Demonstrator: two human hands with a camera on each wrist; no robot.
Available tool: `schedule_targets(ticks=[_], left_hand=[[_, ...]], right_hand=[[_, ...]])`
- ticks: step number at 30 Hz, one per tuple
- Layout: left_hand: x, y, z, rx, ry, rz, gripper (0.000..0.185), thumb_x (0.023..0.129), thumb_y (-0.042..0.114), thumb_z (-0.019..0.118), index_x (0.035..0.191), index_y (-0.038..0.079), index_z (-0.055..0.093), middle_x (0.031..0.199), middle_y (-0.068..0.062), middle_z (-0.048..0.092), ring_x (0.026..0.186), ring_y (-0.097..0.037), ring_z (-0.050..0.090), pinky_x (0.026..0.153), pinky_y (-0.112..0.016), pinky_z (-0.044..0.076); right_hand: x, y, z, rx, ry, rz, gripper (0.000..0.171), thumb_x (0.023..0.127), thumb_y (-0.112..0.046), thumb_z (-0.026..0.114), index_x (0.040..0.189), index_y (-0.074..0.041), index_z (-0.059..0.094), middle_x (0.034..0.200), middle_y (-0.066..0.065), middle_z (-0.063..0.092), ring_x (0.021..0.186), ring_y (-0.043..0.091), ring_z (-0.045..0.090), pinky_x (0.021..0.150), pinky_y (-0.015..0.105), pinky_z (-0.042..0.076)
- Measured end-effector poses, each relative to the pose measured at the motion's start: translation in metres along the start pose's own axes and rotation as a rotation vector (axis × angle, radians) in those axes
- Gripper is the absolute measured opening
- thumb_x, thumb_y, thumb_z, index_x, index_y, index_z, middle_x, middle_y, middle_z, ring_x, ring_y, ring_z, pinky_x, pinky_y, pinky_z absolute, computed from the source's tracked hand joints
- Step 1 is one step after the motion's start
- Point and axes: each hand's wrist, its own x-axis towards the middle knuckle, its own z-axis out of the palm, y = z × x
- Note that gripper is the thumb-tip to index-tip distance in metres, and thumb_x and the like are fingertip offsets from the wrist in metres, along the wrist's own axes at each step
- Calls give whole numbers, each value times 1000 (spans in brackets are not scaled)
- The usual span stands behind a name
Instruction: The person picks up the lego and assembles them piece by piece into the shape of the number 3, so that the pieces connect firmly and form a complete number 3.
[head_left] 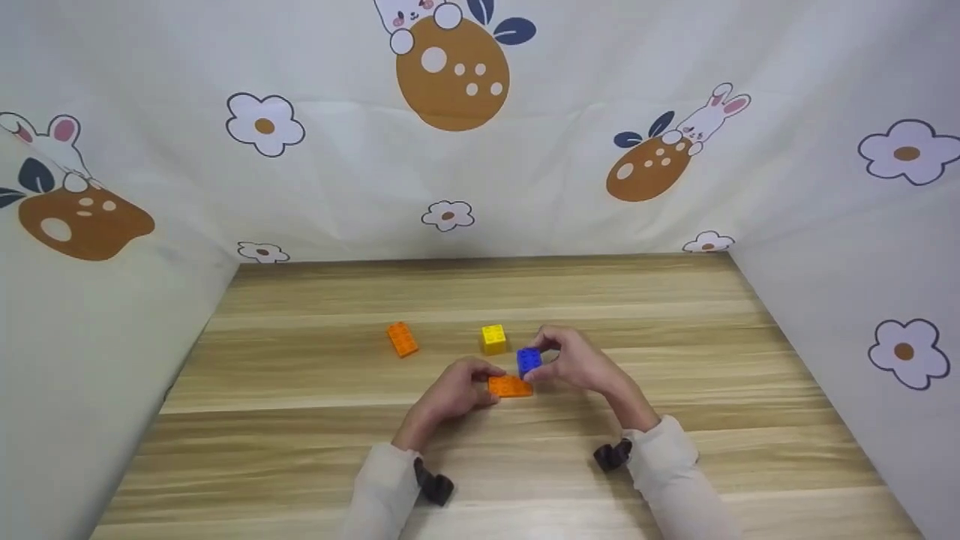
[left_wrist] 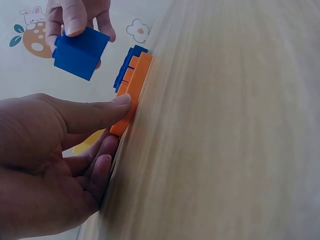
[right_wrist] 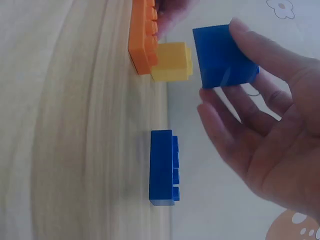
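My left hand (head_left: 454,388) grips one end of a flat orange brick (head_left: 511,387) between thumb and fingers, with the brick lying on the table, studs up. Between the thumb and fingers of my right hand (head_left: 581,361) is a tall blue brick (head_left: 529,360). Both wrist views show this blue brick raised off the table, apart from the orange one. A yellow brick (head_left: 493,340) stands just beyond the hands. In the right wrist view, a flat blue brick (right_wrist: 161,167) lies on the table near the right hand; the head view hides it.
Farther left on the wooden table (head_left: 300,435) lies a second flat orange brick (head_left: 402,340). A printed cloth (head_left: 345,180) hangs at the back and both sides. Each wrist carries a small black camera mount (head_left: 435,486).
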Motion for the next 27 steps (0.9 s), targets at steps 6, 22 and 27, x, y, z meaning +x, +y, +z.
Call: schedule_targets(ticks=[6, 22, 27], left_hand=[[0, 0, 0, 5, 13, 24, 33, 88, 8, 75, 121, 9, 72, 121, -11, 67, 105, -22, 57, 102, -48, 48], [0, 0, 0, 4, 10, 40, 33, 88, 6, 75, 120, 6, 72, 120, -11, 69, 104, -22, 60, 102, -47, 50], [0, 0, 0, 1, 9, 31, 31, 88, 5, 75, 119, 7, 72, 120, -11, 69, 105, -23, 60, 103, -47, 50]], right_hand=[[3, 2, 7, -56, 6, 28, 34, 74, -11, 88, 101, -6, 67, 106, 13, 70, 104, 28, 65, 96, 51, 54], [4, 7, 15, -57, -41, 69, 33, 75, -11, 88, 99, -5, 67, 107, 13, 69, 102, 27, 68, 91, 41, 58], [4, 8, 16, -61, -44, 89, 32, 75, -13, 88, 99, -7, 67, 107, 12, 69, 102, 25, 67, 91, 41, 58]])
